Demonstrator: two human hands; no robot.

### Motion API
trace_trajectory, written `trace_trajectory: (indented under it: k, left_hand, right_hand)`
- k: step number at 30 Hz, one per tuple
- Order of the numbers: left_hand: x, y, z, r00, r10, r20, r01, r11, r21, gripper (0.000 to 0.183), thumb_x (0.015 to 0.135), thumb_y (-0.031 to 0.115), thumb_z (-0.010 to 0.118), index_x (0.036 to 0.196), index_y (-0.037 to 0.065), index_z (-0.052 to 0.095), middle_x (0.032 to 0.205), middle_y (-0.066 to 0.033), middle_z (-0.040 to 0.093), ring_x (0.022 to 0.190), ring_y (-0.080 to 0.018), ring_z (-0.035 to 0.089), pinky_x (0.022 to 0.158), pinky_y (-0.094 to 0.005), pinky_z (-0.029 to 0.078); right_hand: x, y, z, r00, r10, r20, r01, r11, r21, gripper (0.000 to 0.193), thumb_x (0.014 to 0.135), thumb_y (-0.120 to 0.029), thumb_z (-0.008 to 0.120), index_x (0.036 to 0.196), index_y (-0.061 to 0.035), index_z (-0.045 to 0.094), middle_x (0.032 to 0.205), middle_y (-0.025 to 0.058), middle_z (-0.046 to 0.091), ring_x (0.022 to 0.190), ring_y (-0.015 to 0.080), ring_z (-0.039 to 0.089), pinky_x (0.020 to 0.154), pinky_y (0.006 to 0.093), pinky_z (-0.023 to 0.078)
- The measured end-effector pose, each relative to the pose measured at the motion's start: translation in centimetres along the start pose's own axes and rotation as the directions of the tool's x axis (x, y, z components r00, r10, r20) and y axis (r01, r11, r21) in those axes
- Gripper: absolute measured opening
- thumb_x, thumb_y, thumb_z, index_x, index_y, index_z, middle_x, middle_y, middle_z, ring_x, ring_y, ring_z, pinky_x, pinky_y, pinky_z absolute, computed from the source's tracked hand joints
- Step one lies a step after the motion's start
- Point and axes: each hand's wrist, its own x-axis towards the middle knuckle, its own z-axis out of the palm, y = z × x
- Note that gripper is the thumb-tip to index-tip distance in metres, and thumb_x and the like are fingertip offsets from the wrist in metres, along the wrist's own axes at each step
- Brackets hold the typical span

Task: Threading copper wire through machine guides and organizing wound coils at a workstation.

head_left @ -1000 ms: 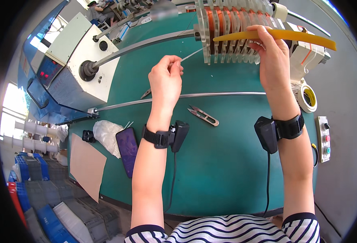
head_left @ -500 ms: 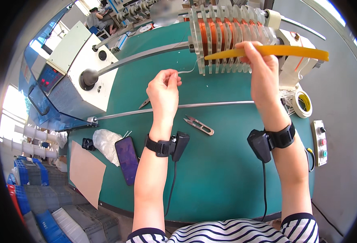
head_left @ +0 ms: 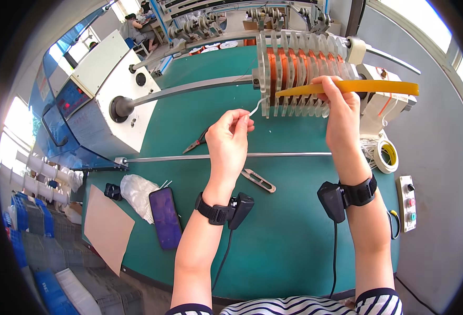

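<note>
My left hand (head_left: 229, 143) is closed, thumb and fingertips pinching a thin white sleeve (head_left: 258, 107). That sleeve curves up to the left end of a winding former (head_left: 290, 65), a row of clear plates with copper wire wound between them. Gripped in my right hand (head_left: 342, 122) is a long yellow flat strip (head_left: 381, 87) with a tapered tip. It lies across the front of the former, its tip pointing left at the leftmost plates, near the sleeve. Whether the tip touches the wire, I cannot tell.
A metal rod (head_left: 289, 155) crosses the green table beneath my wrists. Snips (head_left: 259, 180), pliers (head_left: 195, 143) and a phone (head_left: 165, 218) lie about. The winding machine (head_left: 105, 100) stands left; tape rolls (head_left: 386, 156) and a button box (head_left: 407, 203) are right.
The head view has tilted up, so the scene sits lower. My left hand has moved right, closer to the former, with the sleeve. The yellow strip has shifted slightly right along the plates.
</note>
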Motion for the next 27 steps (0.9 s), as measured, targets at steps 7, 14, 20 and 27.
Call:
trace_trajectory:
  k: [7,14,20,27]
  left_hand:
    - [0.5,-0.6,0.4,0.999,-0.026,-0.026,0.026,1.000,0.001,0.015,0.091,0.009,0.056,0.097,-0.001,0.064,0.081,-0.0070,0.067,0.073,-0.0123,0.064,0.063,-0.0227,0.048]
    - [0.6,0.0,2.4,0.999,-0.026,-0.031,0.021,0.988,-0.151,0.015,0.090,0.010,0.057,0.097,-0.001,0.064,0.081,-0.0069,0.067,0.071,-0.0117,0.063,0.063,-0.0223,0.048]
    - [0.7,-1.4,7.2,0.998,-0.063,-0.001,0.058,0.933,-0.354,0.014,0.087,0.008,0.061,0.096,-0.002,0.065,0.081,-0.0072,0.067,0.069,-0.0102,0.063,0.062,-0.0205,0.049]
    - [1.7,-4.0,12.8,0.999,0.022,0.049,0.003,0.891,-0.455,0.011,0.085,0.003,0.062,0.094,-0.001,0.065,0.080,-0.0022,0.063,0.075,-0.0088,0.058,0.067,-0.0213,0.047]
  right_hand:
    - [1.3,-0.4,0.5,0.999,-0.010,-0.035,0.014,0.996,0.088,0.020,0.090,-0.018,0.056,0.088,-0.0022,0.068,0.080,-0.0018,0.060,0.076,0.0064,0.045,0.073,0.0232,0.036]
    - [1.5,-2.1,1.4,0.973,-0.221,-0.068,0.221,0.975,-0.016,0.019,0.090,-0.014,0.056,0.098,0.0007,0.066,0.084,0.0003,0.062,0.078,0.0081,0.052,0.073,0.0224,0.042]
    - [-4.6,-0.9,0.4,0.875,-0.468,0.125,0.452,0.694,-0.561,0.017,0.078,0.005,0.059,0.095,0.0022,0.062,0.078,0.0144,0.061,0.072,0.0262,0.060,0.065,0.0306,0.047]
    - [-4.8,1.2,2.0,0.878,-0.454,0.150,0.452,0.688,-0.568,0.011,0.077,0.001,0.058,0.087,-0.0007,0.061,0.072,0.0144,0.057,0.064,0.0288,0.054,0.061,0.0339,0.046]
